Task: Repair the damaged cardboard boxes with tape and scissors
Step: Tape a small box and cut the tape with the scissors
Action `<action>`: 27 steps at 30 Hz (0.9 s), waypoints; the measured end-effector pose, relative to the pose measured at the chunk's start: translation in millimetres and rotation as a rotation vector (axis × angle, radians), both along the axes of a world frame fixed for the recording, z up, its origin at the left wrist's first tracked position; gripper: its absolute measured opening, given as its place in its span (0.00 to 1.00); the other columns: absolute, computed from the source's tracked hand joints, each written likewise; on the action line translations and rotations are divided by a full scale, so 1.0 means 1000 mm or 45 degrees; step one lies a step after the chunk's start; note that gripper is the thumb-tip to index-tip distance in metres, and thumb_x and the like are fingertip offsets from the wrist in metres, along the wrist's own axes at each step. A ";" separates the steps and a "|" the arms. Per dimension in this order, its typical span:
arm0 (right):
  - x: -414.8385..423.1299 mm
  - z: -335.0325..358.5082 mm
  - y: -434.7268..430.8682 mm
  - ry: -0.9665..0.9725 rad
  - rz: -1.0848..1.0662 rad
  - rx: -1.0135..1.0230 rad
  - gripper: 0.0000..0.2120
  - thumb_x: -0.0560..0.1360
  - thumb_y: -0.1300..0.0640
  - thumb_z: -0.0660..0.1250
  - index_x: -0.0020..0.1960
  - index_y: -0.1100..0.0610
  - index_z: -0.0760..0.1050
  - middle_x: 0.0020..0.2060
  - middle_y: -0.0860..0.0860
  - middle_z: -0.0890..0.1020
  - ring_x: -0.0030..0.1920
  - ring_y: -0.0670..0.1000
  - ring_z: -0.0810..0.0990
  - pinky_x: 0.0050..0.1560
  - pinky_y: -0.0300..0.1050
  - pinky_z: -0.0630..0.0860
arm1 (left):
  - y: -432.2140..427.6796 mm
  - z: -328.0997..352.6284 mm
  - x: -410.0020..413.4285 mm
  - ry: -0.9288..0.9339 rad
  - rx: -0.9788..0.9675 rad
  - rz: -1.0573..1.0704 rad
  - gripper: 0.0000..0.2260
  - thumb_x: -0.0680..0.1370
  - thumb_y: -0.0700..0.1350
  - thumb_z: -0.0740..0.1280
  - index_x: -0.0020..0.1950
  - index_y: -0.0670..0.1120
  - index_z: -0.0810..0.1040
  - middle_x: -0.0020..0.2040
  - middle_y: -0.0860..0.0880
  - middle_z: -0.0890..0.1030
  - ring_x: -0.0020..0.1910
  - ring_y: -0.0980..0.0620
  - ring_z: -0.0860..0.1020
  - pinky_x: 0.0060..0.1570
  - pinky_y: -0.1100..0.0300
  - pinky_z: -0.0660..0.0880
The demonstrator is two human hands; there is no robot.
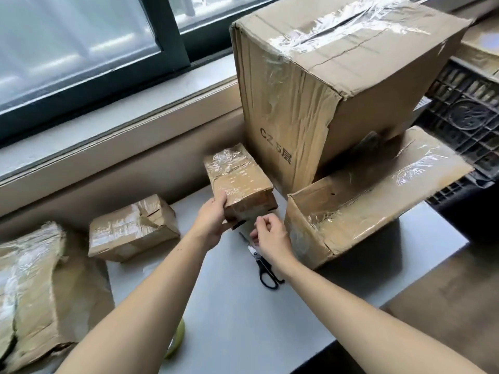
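Meanwhile, left hand (213, 220) grips the small taped box (239, 182), while right hand (268, 234), fingers curled, pinches at its near edge.

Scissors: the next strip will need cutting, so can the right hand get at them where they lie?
Probably yes. The scissors lie flat on the table directly under the right hand, with nothing on top of them; only that hand's own wrist hides part of them.

Ahead: we are facing the small box (239, 184) with the tall box (324, 85) standing just behind it.
Right: the open box (359, 209) is walling us in.
Left: the taped box (132, 228) is blocking.
Near: we are seeing bare table (237, 314) between our arms, with only the scissors (263, 261) lying there.
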State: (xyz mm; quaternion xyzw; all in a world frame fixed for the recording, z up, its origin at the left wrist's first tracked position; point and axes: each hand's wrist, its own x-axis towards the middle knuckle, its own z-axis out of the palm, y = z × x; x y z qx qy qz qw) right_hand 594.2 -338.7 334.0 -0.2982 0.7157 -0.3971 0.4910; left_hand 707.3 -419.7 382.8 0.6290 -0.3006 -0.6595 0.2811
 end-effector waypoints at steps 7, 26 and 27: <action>0.007 0.000 -0.013 -0.051 0.009 -0.034 0.11 0.83 0.55 0.59 0.45 0.60 0.73 0.34 0.50 0.81 0.35 0.48 0.79 0.43 0.49 0.78 | -0.001 -0.011 0.009 -0.249 -0.101 -0.035 0.12 0.84 0.53 0.59 0.57 0.46 0.77 0.57 0.50 0.79 0.59 0.51 0.78 0.59 0.51 0.76; 0.161 0.007 0.001 0.255 0.934 -0.098 0.05 0.79 0.55 0.65 0.46 0.55 0.73 0.41 0.50 0.80 0.41 0.52 0.76 0.38 0.40 0.67 | 0.083 -0.005 0.198 -0.536 -0.284 0.272 0.09 0.81 0.46 0.64 0.51 0.42 0.81 0.47 0.46 0.84 0.46 0.52 0.80 0.48 0.57 0.74; 0.169 0.004 0.006 0.288 1.080 -0.064 0.04 0.78 0.54 0.66 0.48 0.54 0.74 0.42 0.50 0.80 0.41 0.51 0.76 0.38 0.41 0.68 | 0.089 -0.006 0.204 -0.553 -0.280 0.268 0.10 0.81 0.46 0.64 0.51 0.42 0.81 0.48 0.45 0.84 0.47 0.51 0.80 0.49 0.56 0.75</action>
